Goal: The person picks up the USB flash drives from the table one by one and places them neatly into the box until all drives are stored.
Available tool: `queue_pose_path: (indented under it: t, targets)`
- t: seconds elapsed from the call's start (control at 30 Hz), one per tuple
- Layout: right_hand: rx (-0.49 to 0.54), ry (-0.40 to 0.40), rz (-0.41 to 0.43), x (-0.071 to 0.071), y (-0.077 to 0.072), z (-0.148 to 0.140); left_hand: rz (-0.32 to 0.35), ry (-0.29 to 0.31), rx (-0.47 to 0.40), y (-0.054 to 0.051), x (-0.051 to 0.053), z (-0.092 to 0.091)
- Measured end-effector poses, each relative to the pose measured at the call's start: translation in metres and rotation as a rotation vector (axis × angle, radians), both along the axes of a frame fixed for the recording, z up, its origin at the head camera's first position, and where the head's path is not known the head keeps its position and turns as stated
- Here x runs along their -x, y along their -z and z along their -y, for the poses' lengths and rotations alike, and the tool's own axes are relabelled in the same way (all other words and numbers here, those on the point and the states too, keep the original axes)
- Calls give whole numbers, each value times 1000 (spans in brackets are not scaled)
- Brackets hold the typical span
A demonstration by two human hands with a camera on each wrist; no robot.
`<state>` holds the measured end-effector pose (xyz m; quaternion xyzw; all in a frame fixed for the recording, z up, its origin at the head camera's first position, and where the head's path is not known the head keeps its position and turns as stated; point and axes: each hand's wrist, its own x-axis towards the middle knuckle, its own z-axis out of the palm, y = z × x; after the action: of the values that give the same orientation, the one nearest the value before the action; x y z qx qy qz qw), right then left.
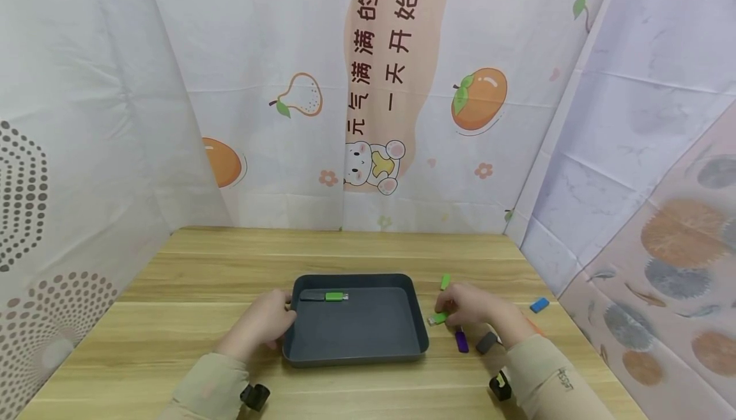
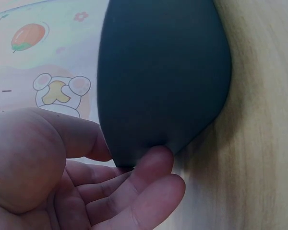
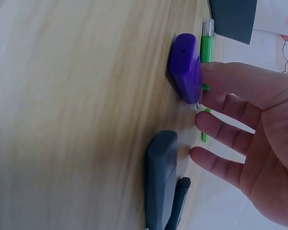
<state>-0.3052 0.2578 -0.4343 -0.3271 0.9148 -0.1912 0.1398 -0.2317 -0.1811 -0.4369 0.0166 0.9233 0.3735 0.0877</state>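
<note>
2 arms (image 1: 213, 381) extended forward; left hand (image 1: 269, 319): thumb opposing curled fingers; right hand (image 1: 468, 305): fingers bent downward

The head view is brightly, evenly lit. At the left wrist, the tray (image 2: 163, 81) is rendered dark (nearly featureless), a soft shadow is cast on the bench (image 2: 261, 134), and the curtain (image 2: 24, 69) is washed pale; right-wrist detail is softened.

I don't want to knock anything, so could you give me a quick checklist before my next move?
1. Tray flat on the table: ok.
2. Left hand at its left wall: ok.
3. Room inside: ok, the green and gray pieces lie at back left.
4. Right hand gripping the green stick outside: cannot tell, partly hidden.
5. Space around that hand: not ok, purple stick close by.
</note>
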Motion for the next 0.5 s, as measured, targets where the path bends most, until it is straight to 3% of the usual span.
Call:
queue_pose_path:
  t: [0.27,0.5]
  targets:
    - [-16,20,8,-1,0,2,-7,-4,0,0,0,0]
    - [9,-17,14,0,0,1,-3,-5,0,0,0,0]
